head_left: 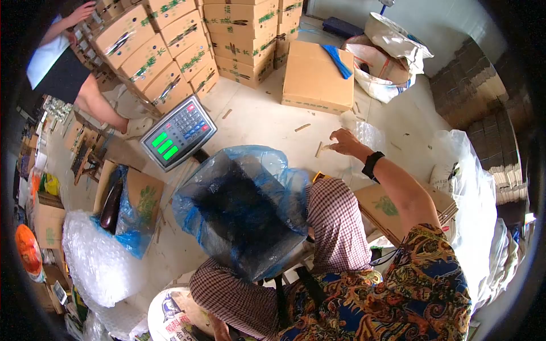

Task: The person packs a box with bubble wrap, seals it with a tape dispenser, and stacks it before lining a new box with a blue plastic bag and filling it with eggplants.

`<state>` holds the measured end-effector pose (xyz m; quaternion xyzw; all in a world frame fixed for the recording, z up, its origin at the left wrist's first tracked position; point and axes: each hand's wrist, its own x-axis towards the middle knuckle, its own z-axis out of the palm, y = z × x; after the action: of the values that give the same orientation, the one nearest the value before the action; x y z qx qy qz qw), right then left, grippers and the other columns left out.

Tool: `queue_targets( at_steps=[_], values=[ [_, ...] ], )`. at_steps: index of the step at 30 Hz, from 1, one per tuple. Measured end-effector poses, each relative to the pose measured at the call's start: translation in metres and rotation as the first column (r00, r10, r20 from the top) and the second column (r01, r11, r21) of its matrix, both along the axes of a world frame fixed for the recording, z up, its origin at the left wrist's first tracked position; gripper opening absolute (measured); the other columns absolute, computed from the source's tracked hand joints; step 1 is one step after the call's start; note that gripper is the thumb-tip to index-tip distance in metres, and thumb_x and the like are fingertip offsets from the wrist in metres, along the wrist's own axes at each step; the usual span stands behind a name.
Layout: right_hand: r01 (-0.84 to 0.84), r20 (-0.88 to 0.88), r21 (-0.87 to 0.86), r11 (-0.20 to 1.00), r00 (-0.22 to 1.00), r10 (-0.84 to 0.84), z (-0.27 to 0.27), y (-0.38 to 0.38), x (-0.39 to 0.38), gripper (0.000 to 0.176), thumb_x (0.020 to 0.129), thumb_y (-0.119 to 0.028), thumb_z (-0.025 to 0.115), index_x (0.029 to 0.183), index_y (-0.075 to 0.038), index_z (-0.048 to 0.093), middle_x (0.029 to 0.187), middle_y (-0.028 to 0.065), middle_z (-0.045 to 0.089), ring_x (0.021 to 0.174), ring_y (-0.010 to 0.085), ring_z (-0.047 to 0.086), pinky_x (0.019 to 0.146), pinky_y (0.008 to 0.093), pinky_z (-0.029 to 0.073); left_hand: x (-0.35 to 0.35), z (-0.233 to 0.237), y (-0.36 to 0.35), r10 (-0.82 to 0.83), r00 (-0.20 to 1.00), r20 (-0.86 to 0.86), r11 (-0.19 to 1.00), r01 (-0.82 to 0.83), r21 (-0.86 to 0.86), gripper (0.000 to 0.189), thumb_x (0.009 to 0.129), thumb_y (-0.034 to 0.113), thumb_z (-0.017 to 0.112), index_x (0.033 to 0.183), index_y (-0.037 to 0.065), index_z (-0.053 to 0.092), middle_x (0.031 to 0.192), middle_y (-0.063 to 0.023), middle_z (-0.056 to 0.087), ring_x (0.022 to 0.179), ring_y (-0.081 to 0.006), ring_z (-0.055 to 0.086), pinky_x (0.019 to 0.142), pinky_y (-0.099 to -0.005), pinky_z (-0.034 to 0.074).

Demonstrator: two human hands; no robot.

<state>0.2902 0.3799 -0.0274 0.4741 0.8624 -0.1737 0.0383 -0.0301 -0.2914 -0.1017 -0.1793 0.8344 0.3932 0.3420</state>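
Note:
My right hand (347,143), with a black watch on the wrist, reaches forward over the floor, its fingers bent and apart, with nothing clearly held. Clear bubble wrap (371,135) lies right beside it. Low in the view my left hand (219,327) shows only in part, next to a round white container (173,318) with red print; its fingers are hidden. In front of my knees stands an open blue plastic bag (256,158) with a dark inside. Behind it a scale display (179,132) shows green panels.
Stacked cartons (239,34) rise at the back. A closed carton (315,74) bears blue strips (338,61). White sacks (387,74) stand right of it. An open box (149,196) with an eggplant (112,206) and bubble wrap (96,256) are left. A person (60,65) stands upper left.

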Motion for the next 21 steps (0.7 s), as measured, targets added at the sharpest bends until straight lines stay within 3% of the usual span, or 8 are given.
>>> queue_targets(
  at_steps=[3,4,5,7,8,15,17,21],
  values=[
    [0.019,-0.025,0.027,0.999,1.0,-0.019,-0.026,0.01,0.005,0.044,0.072,-0.029,0.068,0.107,-0.004,0.062,0.103,0.0215,0.062,0.108,0.0354,0.054,0.092,0.0438,0.044,-0.013,0.013,0.036,-0.097,0.994,-0.041,0.995,0.098,0.005,0.025,0.082,0.008,0.054,0.105,0.0,0.059,0.09,-0.0118,0.063,0.082,-0.0221,0.061,0.071,-0.0343,0.05],
    [-0.018,-0.02,-0.004,1.0,1.0,0.018,-0.029,0.017,0.006,0.05,0.072,-0.027,0.068,0.114,-0.002,0.058,0.114,0.0227,0.057,0.113,0.0369,0.051,0.095,0.046,0.043,-0.016,0.017,0.051,-0.135,0.989,-0.057,0.991,0.136,0.008,0.026,0.082,0.008,0.054,0.106,0.0,0.059,0.09,-0.0119,0.063,0.082,-0.0221,0.061,0.072,-0.0343,0.05],
    [-0.004,-0.021,-0.01,1.0,1.0,0.003,-0.033,0.022,0.007,0.05,0.072,-0.027,0.068,0.114,-0.002,0.058,0.114,0.0227,0.057,0.113,0.0369,0.051,0.095,0.046,0.043,-0.021,0.024,0.065,-0.173,0.983,-0.069,0.985,0.174,0.012,0.026,0.082,0.008,0.054,0.106,0.0,0.059,0.09,-0.0119,0.063,0.082,-0.0222,0.061,0.072,-0.0343,0.05],
    [0.115,-0.07,0.13,0.985,0.992,-0.107,-0.043,0.031,0.002,0.055,0.073,-0.025,0.067,0.121,-0.002,0.052,0.131,0.0236,0.045,0.12,0.0389,0.044,0.098,0.049,0.041,-0.029,0.031,0.095,-0.243,0.966,-0.089,0.969,0.245,0.014,0.026,0.082,0.008,0.053,0.106,0.0,0.059,0.091,-0.012,0.063,0.083,-0.0223,0.061,0.072,-0.0343,0.05],
    [0.162,0.015,0.052,0.985,0.987,-0.163,-0.028,0.04,-0.007,0.066,0.075,-0.024,0.068,0.131,-0.001,0.042,0.143,0.0216,0.029,0.127,0.0399,0.035,0.101,0.0504,0.038,-0.032,0.036,0.11,-0.274,0.956,-0.099,0.961,0.277,0.014,0.026,0.082,0.008,0.053,0.106,0.0,0.059,0.091,-0.0121,0.063,0.083,-0.0224,0.061,0.072,-0.0343,0.049],
    [0.238,-0.074,0.207,0.949,0.971,-0.227,-0.032,0.129,-0.051,0.084,0.076,-0.026,0.071,0.141,0.003,0.026,0.15,0.0223,0.018,0.137,0.0388,0.02,0.108,0.0486,0.029,-0.051,0.037,0.215,-0.428,0.9,-0.082,0.904,0.427,-0.032,0.027,0.082,0.008,0.053,0.107,-0.001,0.059,0.092,-0.0125,0.064,0.084,-0.0228,0.061,0.073,-0.0342,0.049],
    [0.235,-0.002,0.24,0.942,0.97,-0.242,-0.051,0.153,-0.058,0.088,0.075,-0.024,0.073,0.142,0.0,0.022,0.15,0.0182,0.016,0.136,0.0373,0.022,0.104,0.0551,0.032,-0.054,0.033,0.238,-0.452,0.89,-0.068,0.892,0.448,-0.061,0.027,0.082,0.008,0.053,0.107,-0.001,0.059,0.092,-0.0127,0.064,0.084,-0.0229,0.061,0.073,-0.0342,0.049],
    [0.241,0.054,0.223,0.944,0.964,-0.259,-0.089,0.19,-0.053,0.091,0.075,-0.028,0.072,0.144,0.001,0.02,0.152,0.0188,0.012,0.139,0.0374,0.017,0.107,0.0534,0.028,-0.06,0.023,0.275,-0.486,0.873,-0.03,0.87,0.481,-0.109,0.027,0.082,0.008,0.053,0.108,-0.001,0.059,0.093,-0.0129,0.064,0.085,-0.0232,0.061,0.074,-0.0342,0.049]
  ],
)
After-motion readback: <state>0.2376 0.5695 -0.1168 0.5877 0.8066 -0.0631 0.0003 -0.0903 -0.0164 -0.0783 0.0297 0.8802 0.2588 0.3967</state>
